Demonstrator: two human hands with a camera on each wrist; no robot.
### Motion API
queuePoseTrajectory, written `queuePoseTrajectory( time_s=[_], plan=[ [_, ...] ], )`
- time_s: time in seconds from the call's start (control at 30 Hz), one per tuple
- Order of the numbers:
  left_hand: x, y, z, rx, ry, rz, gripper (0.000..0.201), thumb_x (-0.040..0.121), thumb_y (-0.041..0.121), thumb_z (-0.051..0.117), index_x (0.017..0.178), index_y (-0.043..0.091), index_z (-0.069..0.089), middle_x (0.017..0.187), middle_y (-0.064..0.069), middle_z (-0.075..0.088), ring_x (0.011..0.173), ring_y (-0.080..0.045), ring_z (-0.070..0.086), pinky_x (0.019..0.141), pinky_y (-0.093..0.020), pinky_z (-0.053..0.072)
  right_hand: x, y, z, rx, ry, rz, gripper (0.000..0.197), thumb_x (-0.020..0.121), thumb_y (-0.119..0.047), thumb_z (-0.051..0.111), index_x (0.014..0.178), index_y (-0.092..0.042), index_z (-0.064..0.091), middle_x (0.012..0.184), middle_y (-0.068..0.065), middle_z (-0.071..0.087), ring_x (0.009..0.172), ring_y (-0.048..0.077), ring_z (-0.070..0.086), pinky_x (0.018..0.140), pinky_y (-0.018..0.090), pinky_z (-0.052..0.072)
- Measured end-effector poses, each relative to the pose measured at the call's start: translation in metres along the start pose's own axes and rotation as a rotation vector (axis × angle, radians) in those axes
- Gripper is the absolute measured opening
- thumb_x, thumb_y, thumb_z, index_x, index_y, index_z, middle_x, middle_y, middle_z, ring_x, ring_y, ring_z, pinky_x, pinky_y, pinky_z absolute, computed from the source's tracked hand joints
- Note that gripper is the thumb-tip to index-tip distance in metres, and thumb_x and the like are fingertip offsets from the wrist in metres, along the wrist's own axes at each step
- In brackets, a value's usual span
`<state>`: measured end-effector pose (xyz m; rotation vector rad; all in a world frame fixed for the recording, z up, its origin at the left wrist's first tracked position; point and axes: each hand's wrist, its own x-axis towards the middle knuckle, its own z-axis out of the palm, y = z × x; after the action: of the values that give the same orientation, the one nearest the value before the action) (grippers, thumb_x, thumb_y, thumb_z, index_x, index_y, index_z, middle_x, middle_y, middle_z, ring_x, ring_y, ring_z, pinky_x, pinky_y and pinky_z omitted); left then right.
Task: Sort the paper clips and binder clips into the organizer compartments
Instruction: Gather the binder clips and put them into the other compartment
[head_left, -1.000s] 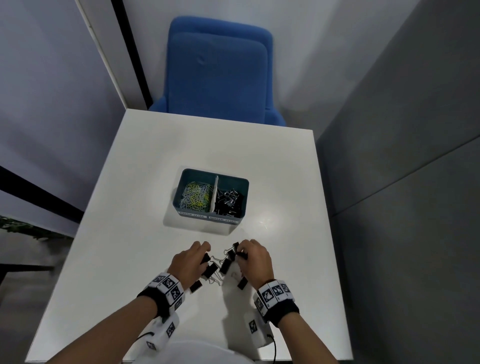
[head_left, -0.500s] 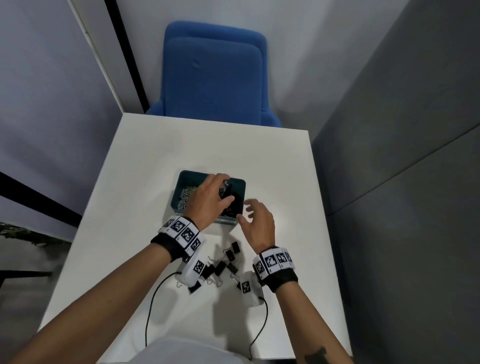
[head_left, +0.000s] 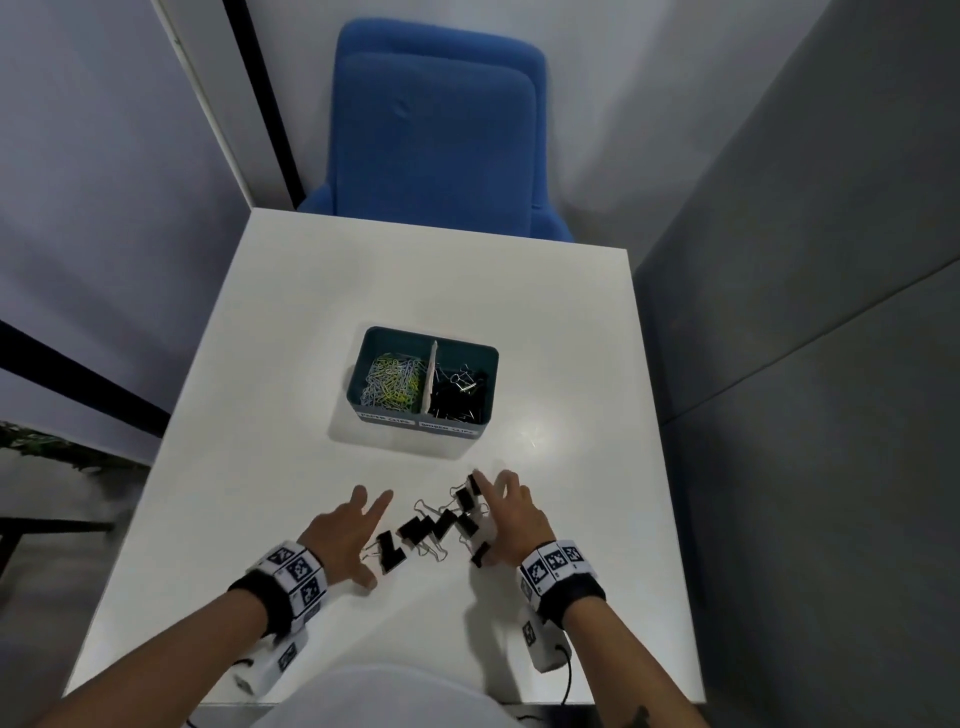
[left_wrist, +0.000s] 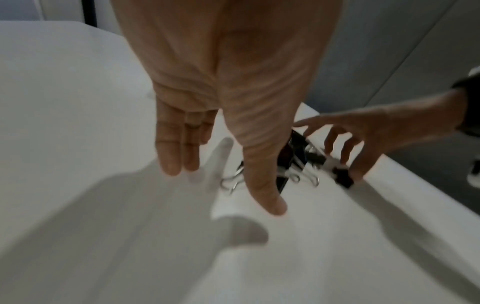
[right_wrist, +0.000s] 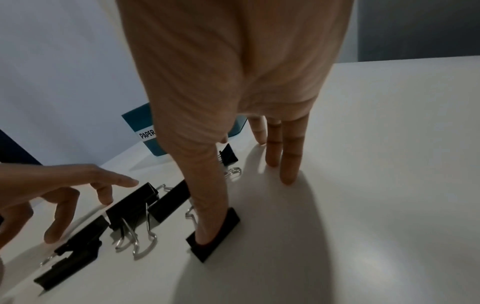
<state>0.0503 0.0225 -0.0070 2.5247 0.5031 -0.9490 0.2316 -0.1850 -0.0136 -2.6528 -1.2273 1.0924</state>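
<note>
White worktop (head_left: 260, 415): binder clips (head_left: 441, 522) lie at 6 o'clock of the organizer (head_left: 363, 405). Your left hand (head_left: 340, 540) is spread, empty; your right hand (head_left: 511, 519) spread, thumb on one clip. Light, rigid, slick steel: pinch the black bodies, not the springy wire handles.

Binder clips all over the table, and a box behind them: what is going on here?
A person is sorting clips into a blue organizer. Its left compartment holds paper clips, its right one binder clips. More black binder clips lie loose on the white table in front of it. Both hands are open at that pile: the left hand holds nothing, and the right hand has its thumb resting on one clip.
</note>
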Motion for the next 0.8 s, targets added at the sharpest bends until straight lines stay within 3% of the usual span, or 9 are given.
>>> queuePoseTrajectory(
  time_s=[0.1,0.2,0.27,0.4,0.5,0.6,0.67,0.73,0.8],
  plan=[
    [0.004,0.002,0.013,-0.075,0.062,0.050,0.117,0.070,0.037,0.078,0.151,0.028,-0.006,0.145,-0.010,0.015,0.111,-0.029,0.051,0.086,-0.029,0.046,0.006,-0.008,-0.003,-0.001,0.018,-0.007,0.121,0.057,-0.032,0.091,0.147,-0.036,0.010,0.138,0.008,0.023,0.118,0.032,0.039,0.080,0.042,0.054],
    [0.010,0.017,0.014,-0.096,0.134,0.115,0.110,0.073,0.031,0.077,0.151,0.031,0.000,0.135,-0.007,0.023,0.097,-0.024,0.053,0.079,-0.033,0.052,0.010,-0.022,0.001,0.018,0.030,-0.033,0.107,0.060,-0.033,0.087,0.143,-0.036,0.019,0.132,0.009,0.027,0.114,0.032,0.041,0.080,0.044,0.055],
    [0.015,0.028,0.011,-0.111,0.148,0.120,0.105,0.073,0.033,0.075,0.150,0.033,0.004,0.134,-0.005,0.022,0.101,-0.025,0.054,0.079,-0.035,0.052,0.010,-0.030,0.006,0.047,0.054,-0.051,0.095,0.060,-0.034,0.086,0.135,-0.035,0.029,0.126,0.008,0.029,0.109,0.032,0.044,0.077,0.044,0.055],
    [0.019,0.045,0.006,-0.096,0.180,0.110,0.078,0.077,0.032,0.067,0.143,0.029,0.024,0.127,-0.004,0.029,0.098,-0.025,0.053,0.069,-0.033,0.049,0.009,-0.043,0.017,0.188,0.091,-0.046,0.074,0.059,-0.036,0.086,0.120,-0.025,0.046,0.120,0.005,0.034,0.102,0.028,0.048,0.077,0.040,0.054],
    [0.022,0.048,0.006,-0.117,0.227,0.094,0.059,0.078,0.027,0.065,0.130,0.025,0.037,0.119,-0.004,0.037,0.088,-0.024,0.055,0.062,-0.031,0.045,0.008,-0.048,0.021,0.238,0.122,-0.011,0.070,0.060,-0.038,0.086,0.115,-0.022,0.047,0.118,0.005,0.035,0.097,0.027,0.050,0.076,0.040,0.053],
    [0.023,0.045,0.005,-0.197,0.240,0.113,0.057,0.076,0.025,0.066,0.128,0.023,0.041,0.113,-0.001,0.038,0.084,-0.025,0.056,0.065,-0.033,0.047,0.007,-0.048,0.022,0.274,0.136,0.017,0.072,0.058,-0.039,0.086,0.112,-0.018,0.044,0.114,0.006,0.037,0.089,0.028,0.052,0.072,0.040,0.053],
    [0.021,0.043,0.004,-0.237,0.258,0.120,0.059,0.076,0.024,0.066,0.129,0.023,0.041,0.112,0.000,0.039,0.082,-0.025,0.057,0.067,-0.035,0.048,0.006,-0.047,0.020,0.295,0.160,0.046,0.059,0.067,-0.033,0.081,0.110,-0.013,0.044,0.112,0.008,0.040,0.077,0.028,0.051,0.066,0.037,0.049],
    [0.019,0.041,0.003,-0.247,0.285,0.123,0.058,0.079,0.025,0.067,0.131,0.024,0.042,0.114,0.000,0.041,0.080,-0.025,0.058,0.066,-0.034,0.048,0.005,-0.044,0.020,0.280,0.213,0.066,0.034,0.083,-0.025,0.066,0.106,-0.009,0.047,0.108,0.012,0.046,0.069,0.030,0.050,0.060,0.034,0.041],
    [0.017,0.040,0.001,-0.255,0.311,0.145,0.055,0.083,0.024,0.066,0.133,0.023,0.043,0.114,-0.002,0.044,0.080,-0.026,0.060,0.065,-0.033,0.047,0.004,-0.039,0.022,0.296,0.227,0.075,0.019,0.086,-0.019,0.058,0.101,-0.009,0.051,0.102,0.013,0.053,0.076,0.036,0.057,0.062,0.035,0.040]
  ],
)
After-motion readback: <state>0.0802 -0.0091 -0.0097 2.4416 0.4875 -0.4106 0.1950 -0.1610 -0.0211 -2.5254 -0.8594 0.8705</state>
